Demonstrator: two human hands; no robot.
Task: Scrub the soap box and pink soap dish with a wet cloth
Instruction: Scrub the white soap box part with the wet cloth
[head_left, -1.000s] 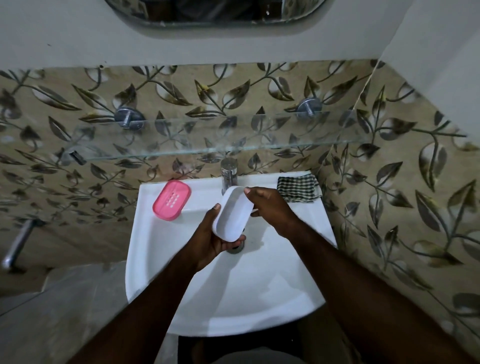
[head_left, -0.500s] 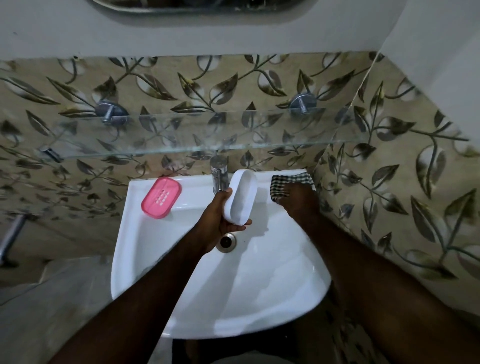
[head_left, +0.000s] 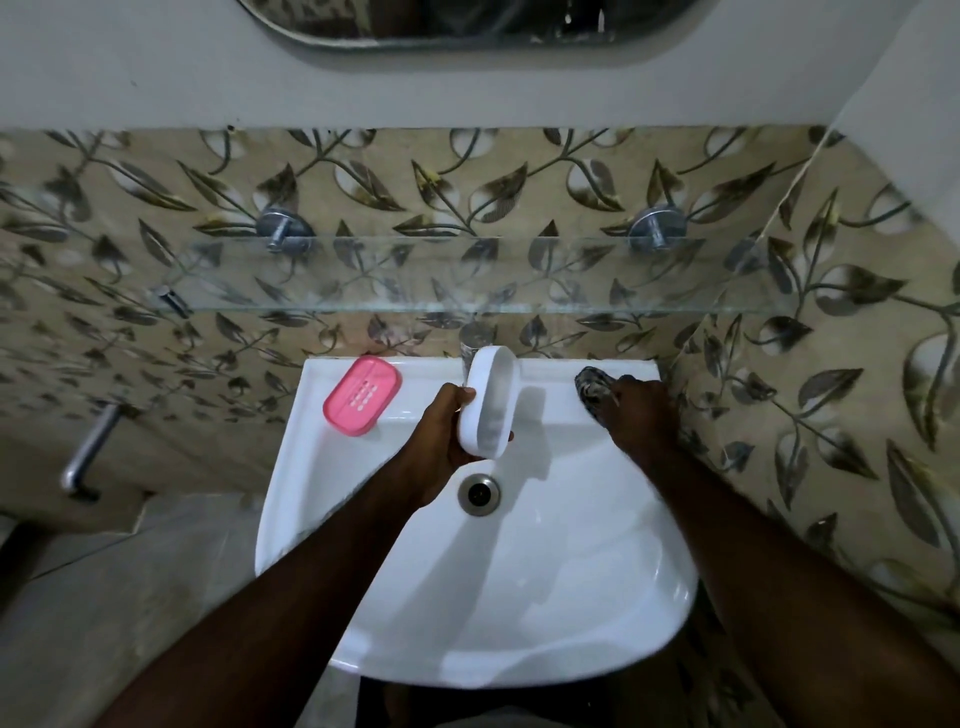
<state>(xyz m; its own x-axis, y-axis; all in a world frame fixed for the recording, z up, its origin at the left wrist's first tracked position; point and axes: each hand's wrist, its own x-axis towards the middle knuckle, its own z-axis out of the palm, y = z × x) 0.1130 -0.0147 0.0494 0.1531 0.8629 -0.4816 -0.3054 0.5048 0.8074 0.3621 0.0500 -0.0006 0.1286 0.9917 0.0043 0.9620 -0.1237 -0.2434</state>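
Note:
My left hand grips the white soap box, held on edge over the white sink, just in front of the tap. The box's hollow side faces right. At the sink's back right corner my right hand closes on the checked cloth, which is bunched under the fingers. The pink soap dish lies flat on the sink's back left ledge, apart from both hands.
A chrome tap stands at the back centre, partly hidden by the soap box. A glass shelf juts out above the sink. The drain sits below my left hand. Tiled walls close in at the back and right.
My right hand left the soap box, moved right to the cloth and closed on it, bunching it up. My left hand raised the box toward the tap.

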